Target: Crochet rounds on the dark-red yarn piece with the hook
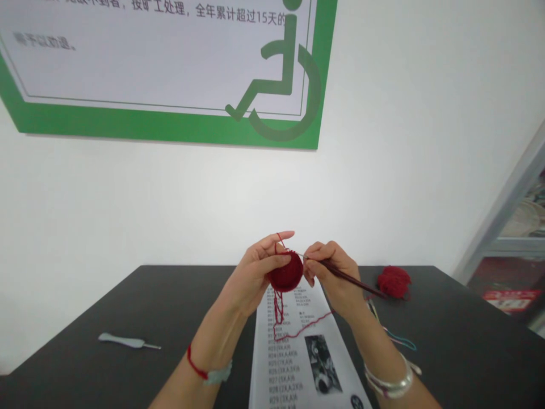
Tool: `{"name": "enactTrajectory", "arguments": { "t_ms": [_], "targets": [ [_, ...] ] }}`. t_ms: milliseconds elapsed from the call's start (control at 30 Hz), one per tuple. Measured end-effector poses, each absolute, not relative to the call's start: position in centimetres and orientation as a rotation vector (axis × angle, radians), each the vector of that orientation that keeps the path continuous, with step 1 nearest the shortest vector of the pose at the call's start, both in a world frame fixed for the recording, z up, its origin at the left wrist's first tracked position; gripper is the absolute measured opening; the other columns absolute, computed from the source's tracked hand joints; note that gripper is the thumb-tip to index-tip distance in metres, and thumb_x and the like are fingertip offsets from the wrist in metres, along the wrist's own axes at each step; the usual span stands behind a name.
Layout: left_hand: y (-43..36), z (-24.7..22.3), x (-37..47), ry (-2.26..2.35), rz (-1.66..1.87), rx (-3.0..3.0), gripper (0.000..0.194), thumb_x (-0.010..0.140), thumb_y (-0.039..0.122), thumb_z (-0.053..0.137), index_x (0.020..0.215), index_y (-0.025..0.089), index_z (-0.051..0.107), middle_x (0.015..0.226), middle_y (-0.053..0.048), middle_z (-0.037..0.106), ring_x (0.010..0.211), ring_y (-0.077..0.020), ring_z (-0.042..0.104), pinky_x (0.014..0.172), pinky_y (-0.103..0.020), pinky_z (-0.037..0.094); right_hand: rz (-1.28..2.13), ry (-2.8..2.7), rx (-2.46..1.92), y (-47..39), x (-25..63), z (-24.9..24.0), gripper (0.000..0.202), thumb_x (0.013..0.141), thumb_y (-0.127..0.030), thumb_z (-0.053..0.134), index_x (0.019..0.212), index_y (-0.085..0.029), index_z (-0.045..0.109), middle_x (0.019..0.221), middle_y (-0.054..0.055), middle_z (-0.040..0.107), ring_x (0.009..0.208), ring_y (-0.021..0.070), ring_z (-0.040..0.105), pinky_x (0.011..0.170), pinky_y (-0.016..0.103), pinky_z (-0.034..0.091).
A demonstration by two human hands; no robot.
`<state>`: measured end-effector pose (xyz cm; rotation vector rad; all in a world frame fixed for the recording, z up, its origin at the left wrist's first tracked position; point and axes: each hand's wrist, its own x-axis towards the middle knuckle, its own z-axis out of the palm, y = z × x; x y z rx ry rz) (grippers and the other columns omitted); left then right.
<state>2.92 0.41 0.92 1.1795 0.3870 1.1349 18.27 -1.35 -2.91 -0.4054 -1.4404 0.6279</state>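
My left hand (261,267) pinches a round, dark red crocheted piece (286,275), with a strand of red yarn looped over its raised index finger. In my right hand (336,275) is a crochet hook (351,278) with a dark red handle, its thin metal tip touching the top right edge of the piece. Loose red strands hang below the piece over a printed pattern sheet (293,363). Behind my right hand, on the black table (191,295), lies a ball of red yarn (394,282).
A second hook (129,341) with a pale handle lies at the table's left. Thin coloured strands (400,339) lie beside my right forearm. A green-framed sign (170,128) hangs on the white wall behind, and shelving (511,247) stands at the far right.
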Motion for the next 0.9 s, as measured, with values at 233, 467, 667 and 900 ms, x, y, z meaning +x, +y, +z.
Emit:
{"name": "enactTrajectory", "arguments": {
  "t_ms": [233,467,667,900],
  "targets": [
    [0.3,1.4,2.2,0.446,1.088,1.256,0.034,0.066,0.013,0.074,0.099,0.015,0.069,0.064,0.004,0.058,0.051,-0.0048,0.047,0.049,-0.018,0.032,0.638,-1.503,-0.536,-2.7,19.7,-1.9,0.011,0.08,-0.014,0.064,0.075,-0.022,0.058,0.075,-0.002,0.058,0.056,0.0092,0.046,0.048,0.023,0.035],
    [0.6,1.5,1.5,0.464,0.992,1.305,0.03,0.063,0.014,0.075,0.093,0.014,0.073,0.064,0.002,0.058,0.052,-0.0055,0.047,0.05,-0.018,0.031,0.754,-1.541,-0.54,-3.3,20.8,-1.5,0.011,0.08,-0.014,0.067,0.074,-0.021,0.061,0.075,-0.001,0.06,0.056,0.0086,0.044,0.048,0.023,0.032],
    [0.6,1.5,1.3,0.48,0.88,1.36,0.029,0.062,0.016,0.073,0.09,0.014,0.074,0.07,-0.002,0.064,0.059,-0.0101,0.055,0.057,-0.022,0.038,1.075,-1.46,-0.368,-2.5,21.2,-1.3,0.016,0.075,-0.018,0.073,0.07,-0.019,0.058,0.064,-0.003,0.058,0.046,0.0062,0.044,0.039,0.019,0.033],
    [-0.5,1.1,3.8,0.569,1.232,1.473,0.025,0.072,0.014,0.068,0.098,0.016,0.067,0.066,0.003,0.062,0.06,-0.0105,0.058,0.059,-0.024,0.043,1.17,-1.185,-0.335,-2.0,18.9,-1.2,0.015,0.076,-0.024,0.071,0.072,-0.019,0.058,0.06,-0.004,0.062,0.049,0.0086,0.052,0.047,0.023,0.053]
  ]
}}
